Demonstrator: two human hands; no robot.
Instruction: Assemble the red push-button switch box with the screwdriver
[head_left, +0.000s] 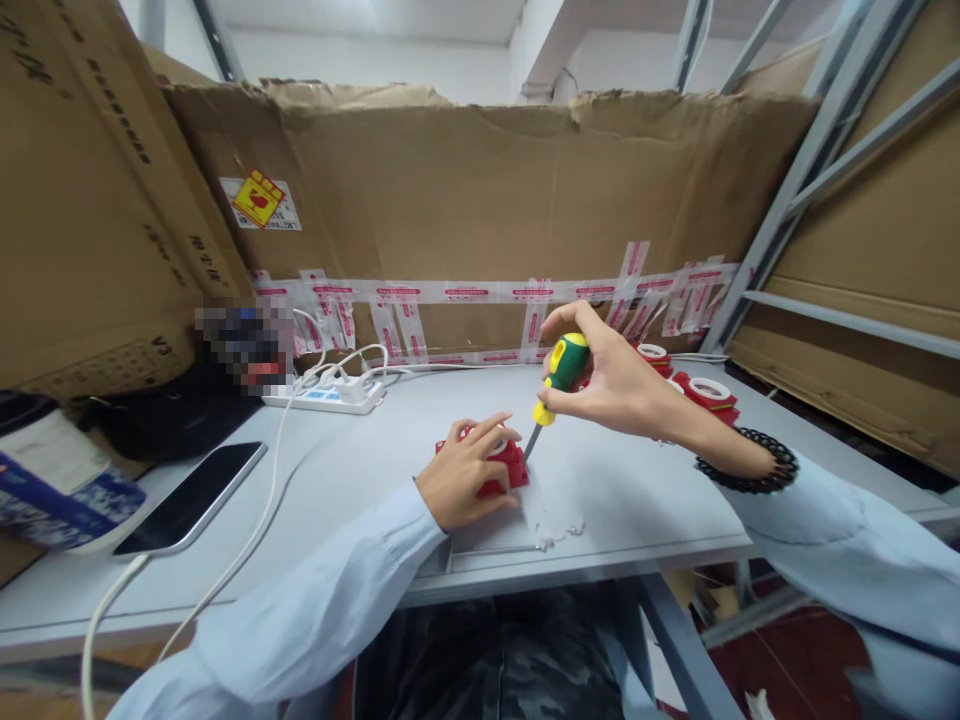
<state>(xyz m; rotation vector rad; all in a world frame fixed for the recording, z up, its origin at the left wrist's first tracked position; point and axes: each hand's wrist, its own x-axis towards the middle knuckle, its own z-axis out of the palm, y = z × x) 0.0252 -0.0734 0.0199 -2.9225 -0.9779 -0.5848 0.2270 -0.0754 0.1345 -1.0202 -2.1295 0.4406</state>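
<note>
My right hand (pixel 619 385) grips a screwdriver (pixel 564 365) by its green and yellow handle. The metal shaft slants down and to the left. Its tip meets the right edge of a red part (pixel 517 466) lying on the table; whether it sits in a screw I cannot tell. Over that red part my left hand (pixel 469 475) is curled, fingers and thumb pressing it to the tabletop. The hand covers much of the part, and a white ring shows between the fingers.
More red parts with white rings (pixel 709 392) lie beyond my right forearm. Small white scraps (pixel 559 535) are near the front edge. Leftward are a phone (pixel 191 500), a power strip (pixel 330 396), trailing white cables and a blue-and-white container (pixel 60 475). A cardboard wall (pixel 480 190) closes the back.
</note>
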